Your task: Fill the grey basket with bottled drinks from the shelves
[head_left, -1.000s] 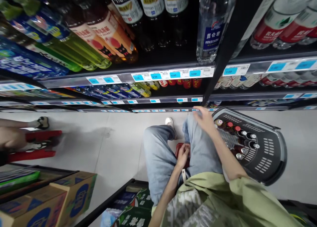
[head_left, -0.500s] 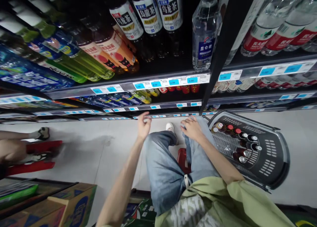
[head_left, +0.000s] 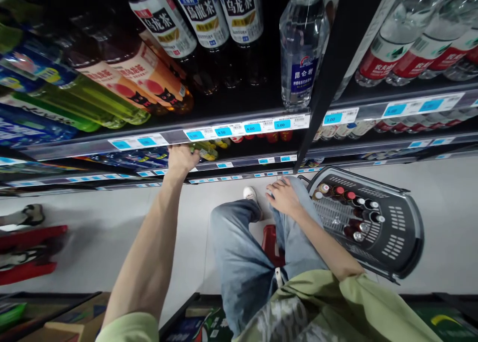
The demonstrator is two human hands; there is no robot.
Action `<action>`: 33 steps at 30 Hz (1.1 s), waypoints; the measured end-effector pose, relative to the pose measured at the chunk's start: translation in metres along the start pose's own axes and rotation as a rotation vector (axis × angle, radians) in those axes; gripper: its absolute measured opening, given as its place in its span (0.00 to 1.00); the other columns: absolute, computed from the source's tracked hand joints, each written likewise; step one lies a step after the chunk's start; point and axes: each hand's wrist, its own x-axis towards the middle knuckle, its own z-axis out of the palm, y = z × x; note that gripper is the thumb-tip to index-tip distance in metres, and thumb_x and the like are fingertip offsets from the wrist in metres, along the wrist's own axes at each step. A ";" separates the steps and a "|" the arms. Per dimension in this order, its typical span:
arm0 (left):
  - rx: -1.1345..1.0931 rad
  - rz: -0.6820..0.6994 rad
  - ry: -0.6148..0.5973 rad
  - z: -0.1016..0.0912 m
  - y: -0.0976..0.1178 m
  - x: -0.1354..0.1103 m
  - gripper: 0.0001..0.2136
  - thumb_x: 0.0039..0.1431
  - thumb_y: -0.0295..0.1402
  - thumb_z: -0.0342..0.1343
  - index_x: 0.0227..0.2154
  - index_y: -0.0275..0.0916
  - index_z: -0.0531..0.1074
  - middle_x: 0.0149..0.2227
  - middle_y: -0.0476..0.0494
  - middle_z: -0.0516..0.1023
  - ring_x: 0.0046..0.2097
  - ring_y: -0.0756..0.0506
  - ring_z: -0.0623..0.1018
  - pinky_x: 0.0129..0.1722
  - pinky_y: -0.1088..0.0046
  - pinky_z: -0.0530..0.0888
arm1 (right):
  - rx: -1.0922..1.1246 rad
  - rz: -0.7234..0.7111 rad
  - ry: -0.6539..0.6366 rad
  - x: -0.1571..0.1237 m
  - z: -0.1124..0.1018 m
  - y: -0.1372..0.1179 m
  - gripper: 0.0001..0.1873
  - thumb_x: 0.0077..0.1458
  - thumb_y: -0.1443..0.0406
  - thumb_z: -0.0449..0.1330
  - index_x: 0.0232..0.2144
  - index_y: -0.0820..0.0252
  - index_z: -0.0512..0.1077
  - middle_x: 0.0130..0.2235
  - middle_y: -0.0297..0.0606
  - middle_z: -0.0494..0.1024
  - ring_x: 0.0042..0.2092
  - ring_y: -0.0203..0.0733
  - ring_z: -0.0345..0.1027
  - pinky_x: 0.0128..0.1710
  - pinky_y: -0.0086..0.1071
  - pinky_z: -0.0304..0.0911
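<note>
My left hand (head_left: 181, 159) reaches into the lower shelf, under the edge of the upper one. Its fingertips are hidden by that edge, so I cannot tell what they touch. Closest to its thumb are yellow-green drink bottles (head_left: 207, 153), with dark blue-labelled bottles (head_left: 147, 158) on its left. On the knee of my jeans (head_left: 239, 247), my right hand (head_left: 284, 195) lies flat with its fingers stretched out, holding nothing.
A dark shopping basket (head_left: 405, 222) with several bottles stands right of my knee. Above are oolong tea bottles (head_left: 241, 13) and a clear water bottle (head_left: 300, 58) behind a shelf rail (head_left: 175, 133). At left, another person's shoe (head_left: 32, 215) is near a red stool (head_left: 33, 237).
My left hand has moved forward and left, from above the floor into the lower shelf. My right hand stays on the knee. The view has shifted slightly.
</note>
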 end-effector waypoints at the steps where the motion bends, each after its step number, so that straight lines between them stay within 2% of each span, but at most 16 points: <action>1: 0.009 0.025 0.007 0.001 -0.002 0.000 0.22 0.56 0.37 0.54 0.48 0.26 0.76 0.53 0.18 0.78 0.63 0.20 0.70 0.68 0.36 0.58 | 0.002 0.001 -0.001 0.000 0.000 0.000 0.14 0.71 0.59 0.55 0.48 0.59 0.79 0.45 0.45 0.84 0.54 0.51 0.72 0.69 0.48 0.45; 3: 0.000 0.109 0.031 0.003 -0.005 -0.005 0.19 0.57 0.36 0.55 0.47 0.29 0.76 0.52 0.21 0.78 0.63 0.21 0.70 0.68 0.36 0.58 | 0.015 0.002 0.000 0.001 0.002 0.000 0.14 0.71 0.60 0.55 0.48 0.59 0.79 0.45 0.46 0.84 0.54 0.51 0.72 0.69 0.49 0.45; 6: -0.061 0.210 0.052 0.007 -0.003 -0.026 0.16 0.58 0.38 0.58 0.44 0.33 0.76 0.52 0.24 0.74 0.61 0.22 0.69 0.65 0.36 0.61 | 0.040 -0.008 0.012 0.001 0.003 0.000 0.14 0.70 0.60 0.56 0.48 0.59 0.79 0.45 0.46 0.84 0.54 0.52 0.73 0.69 0.49 0.46; 9: -0.147 0.234 0.072 0.012 0.007 -0.055 0.12 0.59 0.41 0.60 0.40 0.38 0.74 0.48 0.28 0.72 0.57 0.24 0.70 0.61 0.37 0.66 | 0.038 -0.015 0.024 0.001 0.004 -0.001 0.14 0.70 0.61 0.55 0.48 0.59 0.79 0.45 0.47 0.84 0.53 0.53 0.73 0.69 0.50 0.47; 12: -0.213 0.222 0.141 0.009 0.025 -0.082 0.10 0.60 0.41 0.60 0.38 0.41 0.72 0.44 0.33 0.69 0.54 0.27 0.70 0.59 0.41 0.68 | 0.027 -0.009 0.020 0.001 0.004 -0.002 0.15 0.70 0.61 0.55 0.50 0.60 0.78 0.46 0.49 0.84 0.55 0.53 0.73 0.69 0.50 0.48; 15: -0.243 0.235 0.181 -0.006 0.051 -0.109 0.10 0.62 0.42 0.60 0.37 0.41 0.71 0.43 0.35 0.68 0.51 0.30 0.71 0.56 0.47 0.71 | 0.065 0.010 0.050 0.000 0.005 -0.003 0.23 0.69 0.59 0.59 0.61 0.64 0.72 0.52 0.51 0.83 0.57 0.54 0.73 0.71 0.51 0.47; 17: -0.277 0.278 0.154 -0.022 0.071 -0.129 0.10 0.62 0.42 0.60 0.38 0.42 0.71 0.42 0.38 0.68 0.48 0.33 0.72 0.53 0.52 0.73 | 0.141 0.016 0.104 -0.001 0.006 -0.003 0.35 0.65 0.56 0.64 0.68 0.65 0.64 0.59 0.53 0.79 0.61 0.55 0.71 0.71 0.51 0.48; 20: -0.375 0.345 0.092 -0.044 0.101 -0.162 0.11 0.63 0.44 0.60 0.37 0.42 0.70 0.40 0.43 0.68 0.44 0.38 0.74 0.50 0.58 0.75 | 0.311 -0.020 0.181 -0.006 0.008 -0.008 0.52 0.55 0.52 0.72 0.73 0.63 0.55 0.67 0.54 0.70 0.67 0.58 0.65 0.69 0.51 0.54; 22: -0.451 0.369 0.054 -0.052 0.118 -0.184 0.11 0.64 0.45 0.59 0.36 0.43 0.70 0.39 0.44 0.69 0.42 0.40 0.75 0.48 0.62 0.75 | 0.451 -0.072 0.211 -0.014 0.011 -0.015 0.56 0.50 0.52 0.75 0.73 0.59 0.55 0.69 0.52 0.67 0.69 0.57 0.62 0.68 0.50 0.58; 24: -0.540 0.375 0.021 -0.052 0.129 -0.203 0.11 0.64 0.45 0.59 0.35 0.43 0.71 0.38 0.45 0.71 0.40 0.41 0.75 0.46 0.64 0.75 | 0.587 -0.090 0.210 -0.025 0.016 -0.023 0.49 0.49 0.55 0.75 0.69 0.54 0.60 0.65 0.48 0.73 0.65 0.54 0.68 0.64 0.46 0.64; 26: -0.639 0.350 0.010 -0.042 0.133 -0.218 0.11 0.64 0.45 0.59 0.33 0.43 0.72 0.37 0.45 0.73 0.40 0.41 0.75 0.45 0.65 0.75 | 0.676 -0.070 0.150 -0.036 0.022 -0.030 0.39 0.50 0.57 0.74 0.61 0.54 0.68 0.54 0.43 0.81 0.54 0.51 0.77 0.54 0.42 0.71; 28: -0.760 0.262 0.027 -0.021 0.129 -0.230 0.13 0.64 0.46 0.60 0.32 0.43 0.72 0.36 0.45 0.74 0.40 0.41 0.76 0.46 0.64 0.74 | 0.711 -0.074 0.052 -0.045 0.027 -0.034 0.32 0.48 0.57 0.74 0.53 0.55 0.71 0.43 0.38 0.83 0.43 0.49 0.80 0.44 0.37 0.72; 30: -0.940 0.091 0.042 0.008 0.119 -0.243 0.15 0.62 0.50 0.61 0.34 0.42 0.74 0.37 0.45 0.76 0.41 0.42 0.77 0.47 0.65 0.75 | 0.723 -0.101 -0.041 -0.048 0.032 -0.033 0.30 0.45 0.57 0.74 0.49 0.56 0.73 0.38 0.35 0.82 0.38 0.47 0.79 0.38 0.35 0.71; 33: -1.339 -0.228 -0.036 0.056 0.103 -0.266 0.27 0.53 0.57 0.67 0.46 0.43 0.75 0.45 0.42 0.80 0.46 0.41 0.80 0.45 0.66 0.77 | 0.739 -0.069 -0.108 -0.045 0.035 -0.029 0.27 0.44 0.55 0.75 0.45 0.57 0.73 0.36 0.35 0.81 0.37 0.46 0.78 0.37 0.35 0.71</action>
